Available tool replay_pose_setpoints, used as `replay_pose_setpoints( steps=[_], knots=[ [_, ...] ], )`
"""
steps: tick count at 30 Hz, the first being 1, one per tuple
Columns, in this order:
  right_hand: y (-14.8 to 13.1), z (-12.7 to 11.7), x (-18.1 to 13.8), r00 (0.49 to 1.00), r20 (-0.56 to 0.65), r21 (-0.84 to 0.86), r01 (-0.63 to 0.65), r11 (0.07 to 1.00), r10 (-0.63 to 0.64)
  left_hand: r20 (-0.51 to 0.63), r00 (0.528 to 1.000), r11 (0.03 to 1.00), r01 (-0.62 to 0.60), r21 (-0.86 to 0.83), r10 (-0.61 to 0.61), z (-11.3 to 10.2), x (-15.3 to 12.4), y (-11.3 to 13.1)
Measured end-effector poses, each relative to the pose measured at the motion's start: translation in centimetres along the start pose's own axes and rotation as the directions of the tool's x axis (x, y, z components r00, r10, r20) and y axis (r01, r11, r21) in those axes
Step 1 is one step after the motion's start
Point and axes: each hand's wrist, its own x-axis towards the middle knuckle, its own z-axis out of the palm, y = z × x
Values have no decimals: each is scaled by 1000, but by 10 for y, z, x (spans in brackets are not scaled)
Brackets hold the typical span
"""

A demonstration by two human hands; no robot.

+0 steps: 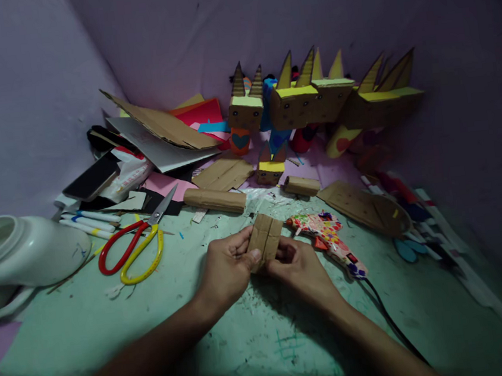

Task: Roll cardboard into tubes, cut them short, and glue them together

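Note:
A small creased piece of brown cardboard [265, 238] is held between both hands above the green cutting mat [112, 322]. My left hand [226, 268] pinches its left side, thumb on the front. My right hand [298, 264] grips its right lower edge with curled fingers. Just right of my right hand lies a glue gun [330, 236] with a flowered cover and a black cord trailing toward me.
Red and yellow scissors [132, 248] lie left of the hands, beside pens [87, 224] and a white jar [19, 251] on its side. Cardboard rolls [214, 200], flat cardboard scraps [365, 207] and several horned cardboard figures [300, 102] stand along the back wall. A phone [92, 176] rests on papers.

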Motion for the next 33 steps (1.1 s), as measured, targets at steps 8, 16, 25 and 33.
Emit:
replay_pose_setpoints(
  steps=[8, 16, 25, 33],
  knots=[
    [0, -1, -1, 1000, 17, 1, 1, 1000, -1, -47, 998, 995, 48, -84, -52, 1, 0, 0],
    [-1, -3, 0, 999, 29, 41, 14, 999, -15, -62, 996, 986, 57, -155, -67, 1, 1, 1],
    [-3, -6, -2, 991, 131, 275, -73, 959, 38, 94, 995, 996, -49, 71, 42, -4, -4, 8],
    [-9, -21, -2, 994, -10, 217, -104, 970, 109, 79, 987, 960, -156, 234, 141, -15, 1, 8]
  ],
)
